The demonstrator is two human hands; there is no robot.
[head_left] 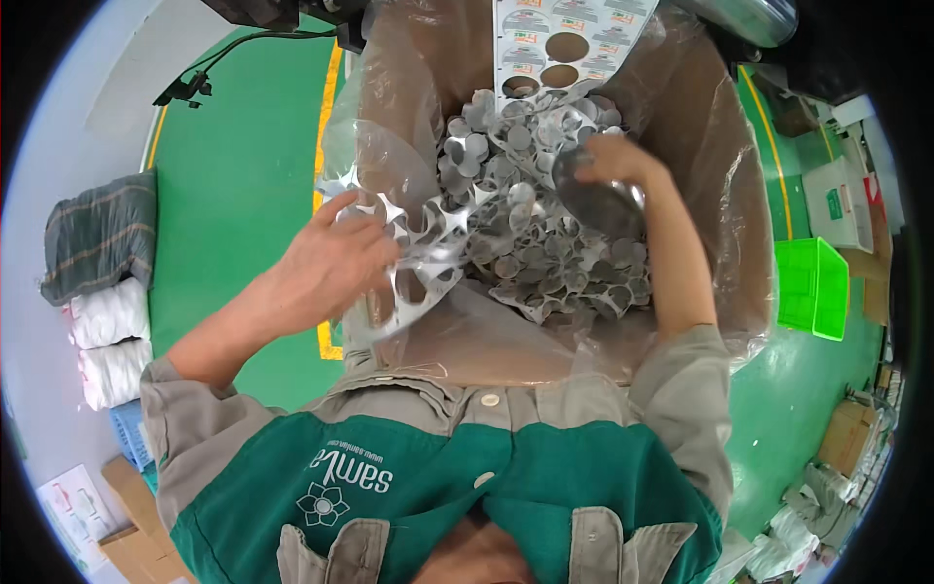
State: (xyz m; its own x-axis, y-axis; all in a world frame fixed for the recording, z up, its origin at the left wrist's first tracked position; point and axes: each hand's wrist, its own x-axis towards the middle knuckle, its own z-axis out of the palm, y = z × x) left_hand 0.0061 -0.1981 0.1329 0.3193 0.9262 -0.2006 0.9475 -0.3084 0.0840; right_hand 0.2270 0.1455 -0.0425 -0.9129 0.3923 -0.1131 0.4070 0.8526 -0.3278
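Floor: green, with a yellow line running along the left side of the box.
Cardboard box: large and open-topped, lined with a clear plastic bag, standing right in front of the person.
Scrap pile: silvery punched-out sheet waste full of round holes, with loose discs among it, filling the bottom of the box.
Printed strip: a web with round holes cut out of it, hanging down into the box from above.
Green crate: on the floor to the right of the box, well apart from the hands.
Folded cloths: a grey striped one above white rolls, at the left edge.
Left hand: over the left rim of the box, fingers clenched on a piece of punched sheet that lies partly over the rim and partly in the pile.
Right hand: deep in the box on top of the pile, fingers curled down onto the scrap beside a shiny curved piece; whether they grasp it I cannot tell.
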